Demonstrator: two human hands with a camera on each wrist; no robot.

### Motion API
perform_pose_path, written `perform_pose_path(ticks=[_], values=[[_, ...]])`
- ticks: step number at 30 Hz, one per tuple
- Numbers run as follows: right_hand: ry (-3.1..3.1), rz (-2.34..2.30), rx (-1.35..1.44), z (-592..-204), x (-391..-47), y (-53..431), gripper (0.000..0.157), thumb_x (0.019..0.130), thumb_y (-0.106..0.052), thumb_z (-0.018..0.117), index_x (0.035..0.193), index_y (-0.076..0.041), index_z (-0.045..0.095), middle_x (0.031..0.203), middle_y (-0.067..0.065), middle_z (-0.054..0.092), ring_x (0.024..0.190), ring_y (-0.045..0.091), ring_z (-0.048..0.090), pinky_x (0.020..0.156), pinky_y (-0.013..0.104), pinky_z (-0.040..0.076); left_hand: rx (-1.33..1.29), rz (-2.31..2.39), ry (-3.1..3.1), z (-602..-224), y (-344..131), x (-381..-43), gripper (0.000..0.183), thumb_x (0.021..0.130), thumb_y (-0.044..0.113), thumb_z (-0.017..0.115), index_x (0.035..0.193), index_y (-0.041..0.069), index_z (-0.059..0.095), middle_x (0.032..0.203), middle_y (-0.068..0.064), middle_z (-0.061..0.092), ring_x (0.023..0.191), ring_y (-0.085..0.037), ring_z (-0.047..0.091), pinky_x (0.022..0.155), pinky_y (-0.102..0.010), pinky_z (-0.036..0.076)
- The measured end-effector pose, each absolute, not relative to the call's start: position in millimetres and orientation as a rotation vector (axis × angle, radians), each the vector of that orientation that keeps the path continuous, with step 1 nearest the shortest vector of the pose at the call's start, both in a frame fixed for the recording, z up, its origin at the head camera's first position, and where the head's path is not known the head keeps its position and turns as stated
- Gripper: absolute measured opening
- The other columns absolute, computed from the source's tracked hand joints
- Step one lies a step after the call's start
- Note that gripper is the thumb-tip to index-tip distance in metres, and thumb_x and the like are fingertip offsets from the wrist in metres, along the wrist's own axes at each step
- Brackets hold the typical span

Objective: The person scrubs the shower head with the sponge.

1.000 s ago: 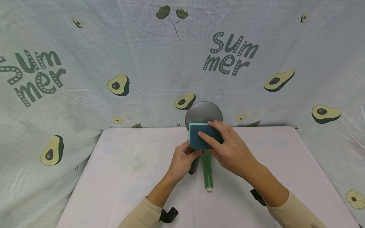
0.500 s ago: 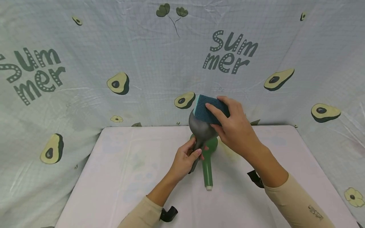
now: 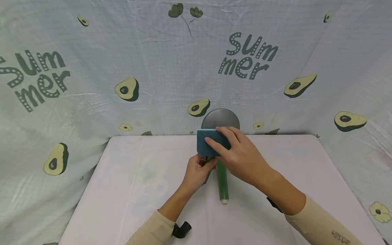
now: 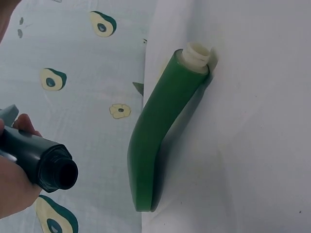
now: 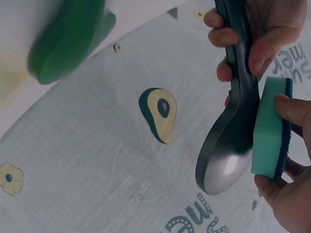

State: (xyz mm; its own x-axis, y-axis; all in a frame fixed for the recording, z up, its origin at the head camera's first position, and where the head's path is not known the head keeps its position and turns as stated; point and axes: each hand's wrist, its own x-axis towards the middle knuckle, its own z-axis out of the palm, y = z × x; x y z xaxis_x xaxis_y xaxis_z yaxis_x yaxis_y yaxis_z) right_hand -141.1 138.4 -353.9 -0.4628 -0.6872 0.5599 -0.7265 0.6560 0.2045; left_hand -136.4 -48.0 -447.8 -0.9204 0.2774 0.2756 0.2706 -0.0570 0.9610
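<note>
My left hand (image 3: pixel 196 172) grips a dark grey handheld shower head (image 3: pixel 221 118) by its handle, raised over the table with its round head pointing away. The threaded handle end (image 4: pixel 63 172) shows in the left wrist view. In my right hand (image 3: pixel 245 156) is a kitchen sponge (image 3: pixel 212 143), teal with a dark blue scouring side, held by its edges between thumb and fingers. The right wrist view has the sponge's teal side (image 5: pixel 267 133) against the back of the shower head near the neck. Beneath lies a green shower head (image 3: pixel 223 185) with a white threaded end, partly hidden by my hands.
The table (image 3: pixel 153 211) has a pale pink cover. Behind it hangs a light cloth (image 3: pixel 165 68) printed with avocados and lettering. Black wrist devices (image 3: pixel 182 230) sit at both sleeves.
The sponge went up over the round head, then back down toward the neck. The grey shower head tilted meanwhile and has tilted back. The green shower head stays in place.
</note>
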Motion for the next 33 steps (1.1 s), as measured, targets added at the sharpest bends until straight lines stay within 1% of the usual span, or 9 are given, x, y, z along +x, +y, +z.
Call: perform_pose_path(ticks=[6,12,15,17,19,23,26,29,33], values=[[-2.289,0.284,0.963,-328.9,-161.6,147.3,0.067,0.087,-0.017,0.085,0.148,-0.013,0.056,0.147,0.029,0.047,0.130,0.048,0.050,0.105,0.059,0.051,0.711,2.279,1.988,-449.4,-46.2,-136.6,0.054,0.104,0.002,0.058,0.155,-0.001,0.041,0.125,-0.036,0.063,0.092,-0.011,0.067,0.083,-0.025,0.059],[-2.325,0.367,0.888,-313.8,-177.9,154.7,0.064,0.092,-0.017,0.081,0.149,-0.011,0.054,0.150,0.029,0.044,0.137,0.048,0.044,0.110,0.061,0.045,0.706,2.293,1.924,-450.2,-44.7,-136.1,0.056,0.104,0.001,0.057,0.157,0.002,0.039,0.130,-0.034,0.061,0.098,-0.006,0.066,0.083,-0.021,0.058],[-2.291,0.323,0.968,-323.1,-171.6,151.6,0.064,0.089,-0.016,0.083,0.147,-0.011,0.056,0.148,0.030,0.046,0.134,0.049,0.047,0.109,0.060,0.046,0.691,2.284,1.965,-448.2,-45.3,-137.1,0.056,0.104,0.002,0.058,0.157,0.004,0.040,0.125,-0.034,0.063,0.093,-0.007,0.066,0.082,-0.027,0.060],[-2.268,0.279,1.017,-334.1,-163.0,148.6,0.065,0.087,-0.017,0.086,0.146,-0.013,0.059,0.145,0.029,0.048,0.130,0.048,0.050,0.107,0.058,0.049,0.670,2.266,2.013,-446.2,-45.8,-138.0,0.052,0.104,0.003,0.058,0.155,0.003,0.045,0.123,-0.031,0.065,0.091,-0.013,0.068,0.083,-0.036,0.061],[-2.257,0.231,1.050,-347.1,-154.4,146.0,0.065,0.085,-0.019,0.088,0.144,-0.014,0.060,0.142,0.028,0.051,0.126,0.046,0.053,0.105,0.056,0.052,0.624,2.251,2.080,-443.3,-45.9,-138.1,0.044,0.103,0.003,0.059,0.147,0.001,0.054,0.115,-0.028,0.067,0.086,-0.016,0.068,0.080,-0.037,0.061],[-2.256,0.142,1.069,-368.7,-141.3,143.6,0.064,0.083,-0.025,0.089,0.141,-0.015,0.063,0.137,0.027,0.054,0.122,0.042,0.055,0.103,0.052,0.055,0.520,2.260,2.136,-440.0,-44.5,-138.0,0.022,0.101,0.001,0.061,0.123,-0.005,0.065,0.101,-0.022,0.068,0.079,-0.020,0.066,0.076,-0.030,0.058],[-2.251,0.120,1.062,-372.5,-140.0,143.4,0.065,0.082,-0.026,0.090,0.141,-0.016,0.063,0.136,0.027,0.054,0.121,0.042,0.056,0.102,0.051,0.055,0.487,2.282,2.115,-439.3,-43.2,-138.1,0.020,0.101,0.000,0.060,0.120,-0.005,0.066,0.100,-0.023,0.066,0.077,-0.015,0.065,0.076,-0.029,0.057],[-2.257,0.175,1.043,-364.6,-147.3,145.2,0.067,0.082,-0.023,0.089,0.142,-0.016,0.061,0.138,0.028,0.052,0.123,0.044,0.055,0.102,0.054,0.054,0.502,2.292,2.089,-440.1,-42.5,-138.5,0.029,0.102,0.001,0.060,0.131,-0.003,0.063,0.109,-0.025,0.068,0.080,-0.015,0.066,0.079,-0.029,0.058],[-2.282,0.299,0.963,-342.7,-165.6,150.7,0.067,0.086,-0.019,0.086,0.146,-0.013,0.057,0.144,0.030,0.048,0.129,0.047,0.052,0.103,0.058,0.052,0.575,2.311,2.006,-442.5,-42.0,-139.1,0.052,0.103,0.001,0.059,0.153,0.003,0.047,0.125,-0.029,0.065,0.089,-0.012,0.067,0.080,-0.025,0.059]])
